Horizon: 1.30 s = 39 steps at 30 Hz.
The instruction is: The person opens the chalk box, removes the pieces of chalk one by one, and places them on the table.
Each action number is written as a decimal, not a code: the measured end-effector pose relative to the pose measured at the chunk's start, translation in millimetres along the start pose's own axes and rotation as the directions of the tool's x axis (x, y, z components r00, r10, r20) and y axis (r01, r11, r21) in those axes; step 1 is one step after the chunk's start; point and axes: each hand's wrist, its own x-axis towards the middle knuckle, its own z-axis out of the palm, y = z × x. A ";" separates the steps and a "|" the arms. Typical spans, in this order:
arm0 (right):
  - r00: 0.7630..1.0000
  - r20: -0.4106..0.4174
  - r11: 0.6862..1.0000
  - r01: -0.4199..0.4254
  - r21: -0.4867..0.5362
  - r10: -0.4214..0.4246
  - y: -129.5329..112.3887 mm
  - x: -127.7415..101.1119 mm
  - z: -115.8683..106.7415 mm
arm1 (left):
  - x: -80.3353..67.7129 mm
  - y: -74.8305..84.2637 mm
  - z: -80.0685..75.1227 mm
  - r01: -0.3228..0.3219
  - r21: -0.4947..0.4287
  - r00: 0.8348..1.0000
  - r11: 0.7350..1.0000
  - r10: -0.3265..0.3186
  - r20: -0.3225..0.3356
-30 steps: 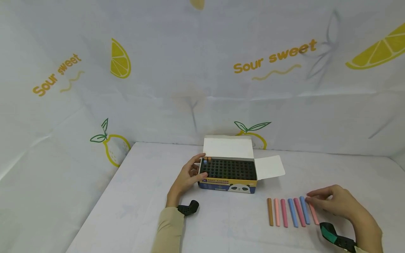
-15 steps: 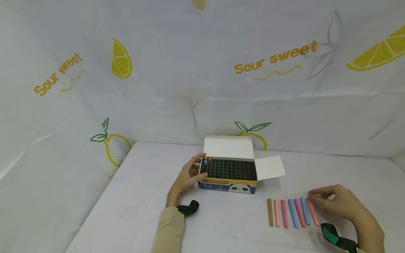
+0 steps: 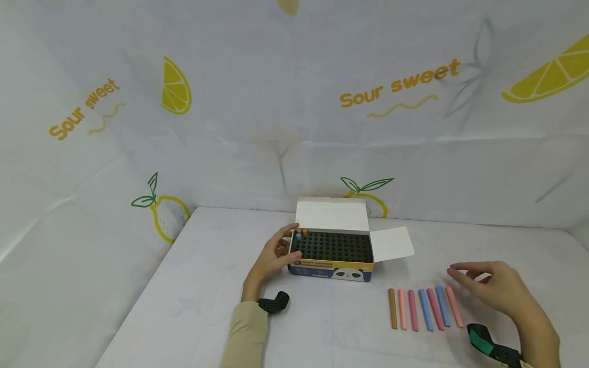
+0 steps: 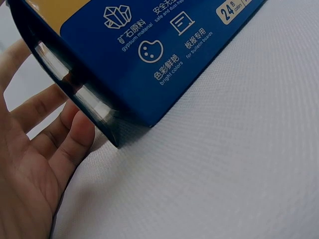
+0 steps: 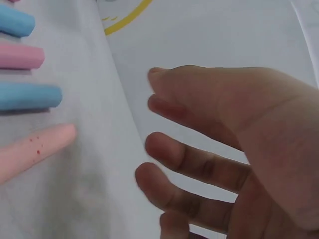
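An open chalk box (image 3: 332, 253) with a black hole grid stands mid-table; two chalk tips show in its far left corner (image 3: 301, 232). My left hand (image 3: 275, 254) rests against the box's left end, fingers straight along the blue side (image 4: 149, 64). Several chalk sticks (image 3: 425, 308), brown, pink and blue, lie in a row to the right of the box. My right hand (image 3: 494, 286) hovers just right of the row, fingers relaxed and holding nothing; the wrist view shows a pale pink stick (image 5: 30, 149) and blue sticks (image 5: 27, 95) beside it.
The box lid (image 3: 332, 214) stands up behind it and a side flap (image 3: 392, 244) lies open to the right. A white cloth printed with lemons covers the table (image 3: 207, 286) and the walls behind and at the left.
My right hand has lifted off the rightmost pink stick and drawn back to the right. The left hand and the box have stayed put.
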 end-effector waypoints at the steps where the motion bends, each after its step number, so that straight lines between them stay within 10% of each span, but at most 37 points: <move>1: 1.000 -0.022 1.000 0.009 0.012 -0.009 -1.3 -0.7 -0.9 | 0.0 0.2 0.0 -0.001 -0.001 1.000 1.000 0.001 0.000; 8: 0.975 -0.221 0.994 0.055 0.097 -0.032 -18.1 -5.5 -4.5 | 0.2 -0.5 0.1 0.007 0.008 1.000 1.000 -0.007 -0.001; 21: 0.935 -0.345 0.972 0.157 0.176 -0.088 -87.7 2.4 -10.6 | -0.7 -0.3 -0.9 0.009 -0.007 1.000 1.000 -0.009 -0.001; 39: 0.916 -0.296 0.900 0.351 0.258 -0.272 -183.1 39.7 37.0 | -1.1 -0.7 0.2 0.004 0.000 1.000 1.000 -0.004 0.001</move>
